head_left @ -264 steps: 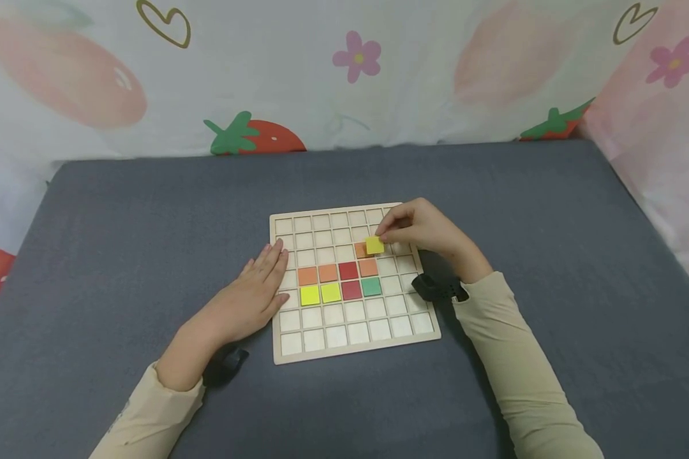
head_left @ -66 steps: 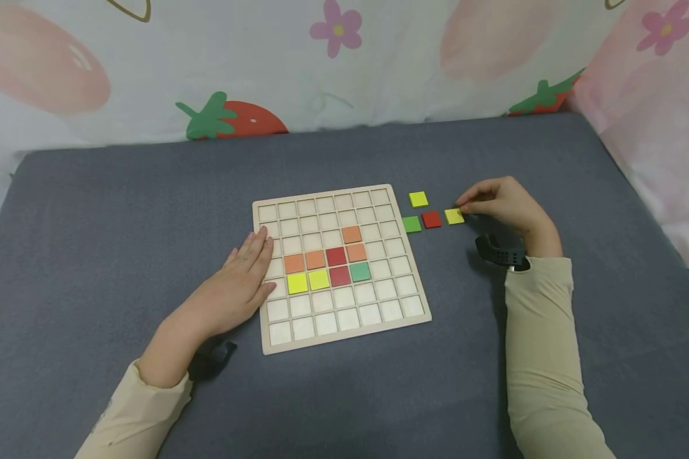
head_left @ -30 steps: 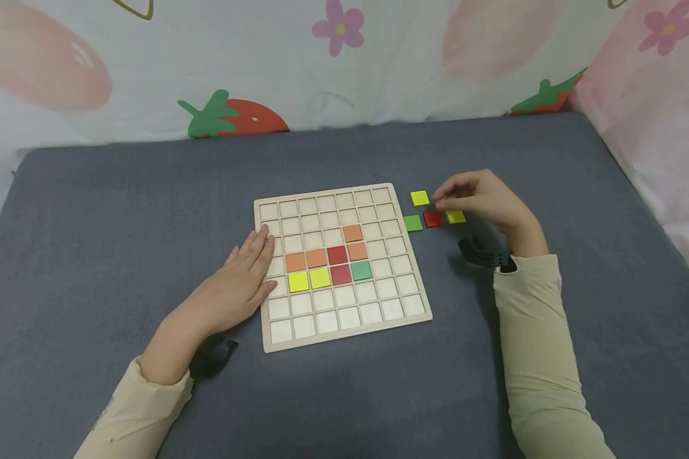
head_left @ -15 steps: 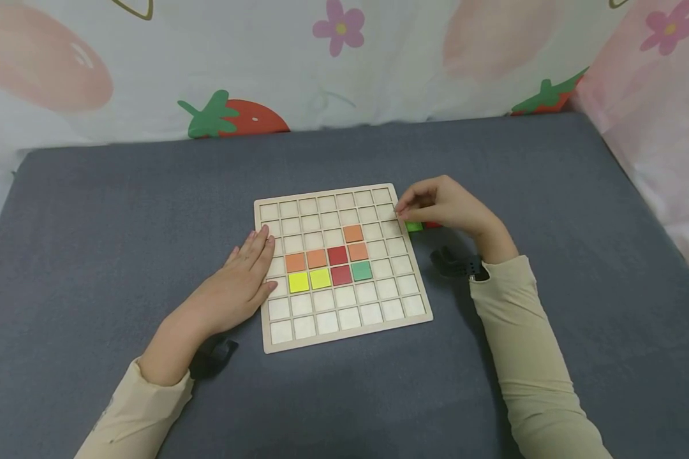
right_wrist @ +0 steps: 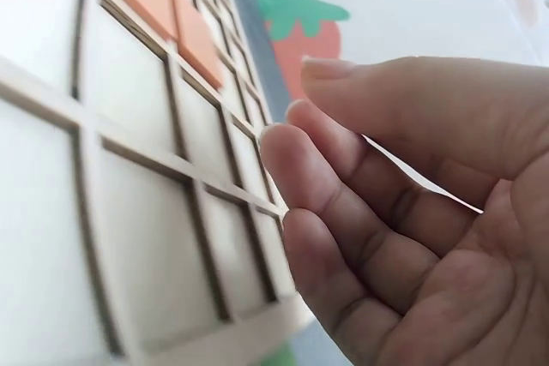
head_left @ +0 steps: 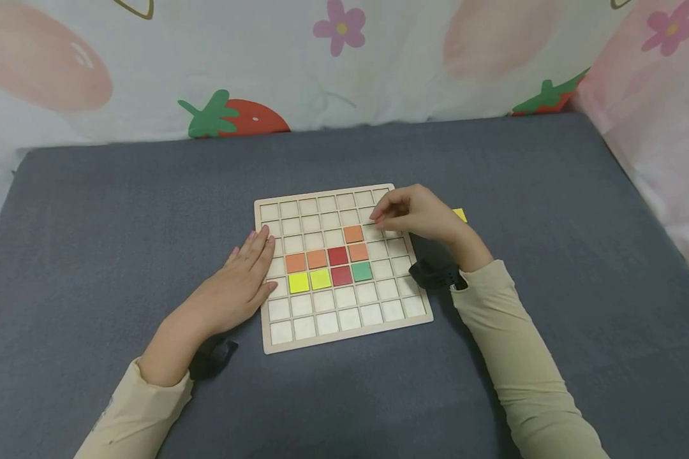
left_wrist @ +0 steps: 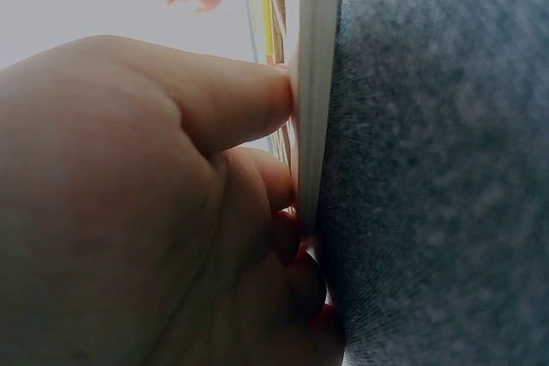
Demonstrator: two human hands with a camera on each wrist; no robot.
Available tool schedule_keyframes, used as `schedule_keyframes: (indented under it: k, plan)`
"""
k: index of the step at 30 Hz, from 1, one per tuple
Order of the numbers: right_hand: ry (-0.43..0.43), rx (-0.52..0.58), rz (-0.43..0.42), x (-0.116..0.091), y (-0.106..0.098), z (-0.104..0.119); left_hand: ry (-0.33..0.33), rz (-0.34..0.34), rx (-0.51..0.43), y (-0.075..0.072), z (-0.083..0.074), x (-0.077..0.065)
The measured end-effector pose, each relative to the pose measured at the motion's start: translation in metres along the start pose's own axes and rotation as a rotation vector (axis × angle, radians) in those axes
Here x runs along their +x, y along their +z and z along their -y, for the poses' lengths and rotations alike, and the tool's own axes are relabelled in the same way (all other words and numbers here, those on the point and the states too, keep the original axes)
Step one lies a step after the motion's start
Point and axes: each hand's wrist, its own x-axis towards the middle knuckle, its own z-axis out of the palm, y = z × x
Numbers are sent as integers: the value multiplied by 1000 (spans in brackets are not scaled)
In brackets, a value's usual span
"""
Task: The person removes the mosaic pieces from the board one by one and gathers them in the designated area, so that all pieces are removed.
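A square wooden grid board point(head_left: 344, 344) lies on the table. My left hand point(head_left: 232, 290) rests with extended fingers on its left rim; in the left wrist view the thumb point(left_wrist: 244, 105) presses at the board's edge. Tiles sit in its cells: orange ones point(head_left: 295, 262), dark red ones point(head_left: 337, 256), two yellow ones point(head_left: 299, 282) and a green one point(head_left: 362, 271). My right hand point(head_left: 416, 213) hovers over the upper right cells, fingertips right of the upper orange tile point(head_left: 353, 234). In the right wrist view its fingers point(right_wrist: 300, 169) are bent, thumb apart, nothing between them.
A loose yellow tile point(head_left: 459, 215) shows behind the right wrist, on the grey table cloth point(head_left: 149, 204). A bit of green point(right_wrist: 279, 356) peeks past the board's edge in the right wrist view. A patterned curtain point(head_left: 407, 64) stands behind the table.
My right hand first brought a yellow tile off the board to the loose tiles at right. It has since moved left, without a visible tile, back over the board. The left hand stays.
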Motion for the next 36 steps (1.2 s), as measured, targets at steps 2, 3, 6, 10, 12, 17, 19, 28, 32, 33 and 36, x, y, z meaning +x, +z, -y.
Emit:
schedule_keyframes:
  k: [2, 3, 6, 10, 12, 17, 19, 28, 32, 33, 36]
  plan:
    - [-1, -3, -2, 2, 4, -1, 0, 0, 1, 0, 0, 0]
    - [-2, -5, -3, 3, 6, -1, 1, -1, 2, 0, 0, 0]
    - [11, -6, -10, 5, 11, -3, 3, -2, 4, 1, 1, 0]
    - [41, 17, -38, 7, 16, -4, 6, -6, 6, 1, 1, 0]
    - [52, 20, -54, 8, 18, -4, 6, -6, 6, 2, 1, 0]
    - [69, -20, -79, 9, 22, -3, 1, 0, 1, 1, 1, 0]
    - [69, -42, -80, 10, 23, -4, -1, 2, -1, 1, 1, 0]
    - [63, -107, -64, 11, 25, -4, -4, 4, -4, 1, 1, 1]
    - [60, -122, -59, 12, 25, -4, -4, 2, -2, 1, 1, 1]
    - [60, -121, -58, 12, 26, -4, -4, 2, -2, 1, 2, 1]
    - [58, -120, -55, 11, 26, -4, -4, 3, -1, 1, 2, 1]
